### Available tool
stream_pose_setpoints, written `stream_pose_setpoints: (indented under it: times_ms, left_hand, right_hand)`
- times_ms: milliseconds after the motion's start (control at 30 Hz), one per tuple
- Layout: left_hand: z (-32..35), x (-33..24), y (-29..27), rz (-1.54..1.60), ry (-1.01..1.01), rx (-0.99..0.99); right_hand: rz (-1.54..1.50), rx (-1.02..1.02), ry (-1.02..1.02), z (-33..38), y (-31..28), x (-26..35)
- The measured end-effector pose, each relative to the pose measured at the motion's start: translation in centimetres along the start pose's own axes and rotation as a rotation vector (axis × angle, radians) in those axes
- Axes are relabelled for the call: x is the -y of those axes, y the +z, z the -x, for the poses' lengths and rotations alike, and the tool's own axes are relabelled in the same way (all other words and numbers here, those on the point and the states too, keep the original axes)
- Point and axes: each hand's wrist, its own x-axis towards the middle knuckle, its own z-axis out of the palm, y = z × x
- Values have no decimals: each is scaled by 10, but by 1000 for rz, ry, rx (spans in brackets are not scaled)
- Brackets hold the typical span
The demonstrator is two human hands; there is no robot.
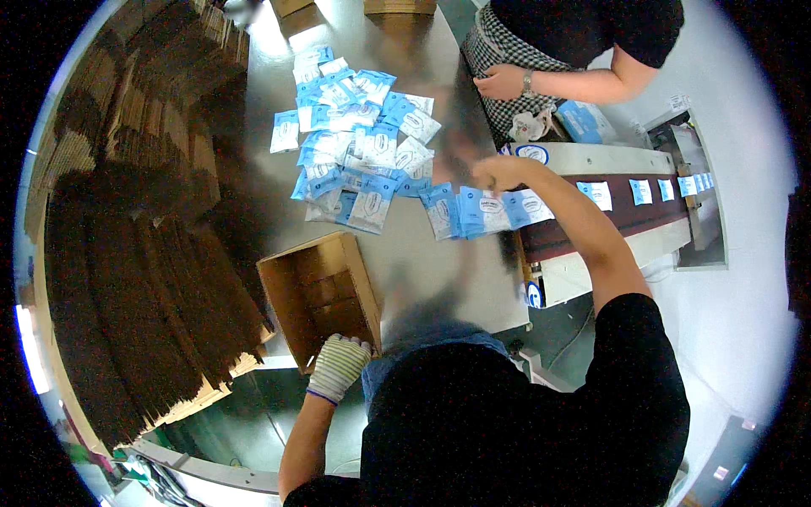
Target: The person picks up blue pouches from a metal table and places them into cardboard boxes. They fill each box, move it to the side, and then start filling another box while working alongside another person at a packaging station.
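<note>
Hands and packets at the packing table, head view.

I see my left hand [340, 365], gloved, gripping the near edge of one open cardboard box [319, 297], whose long axis runs away from me. My right hand [497, 172], bare and blurred, reaches ahead and rightward to the row of blue-and-white packets [473, 211] at the end of the dark conveyor belt [617, 215]; I cannot tell whether its fingers are closed. The hands are well apart, the right nearer the packets. The loose packet heap [359, 144] lies beyond the box, too many to count. A co-worker's hand [500, 82] works opposite.
</note>
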Motion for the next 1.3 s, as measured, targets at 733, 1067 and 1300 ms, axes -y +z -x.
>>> stream_pose_setpoints:
  times_ms: [733, 1067, 1300]
  left_hand:
    - [-4, -18, 17, -6, -242, -89]
    - [-35, -51, 36, -89, -393, -393]
    - [-54, -65, 112, -39, -409, -418]
  right_hand:
    - [-61, -394, 358, -62, 159, 175]
    - [-163, -467, -449, -54, 36, 355]
    - [1363, -183, -337, -185, 244, 333]
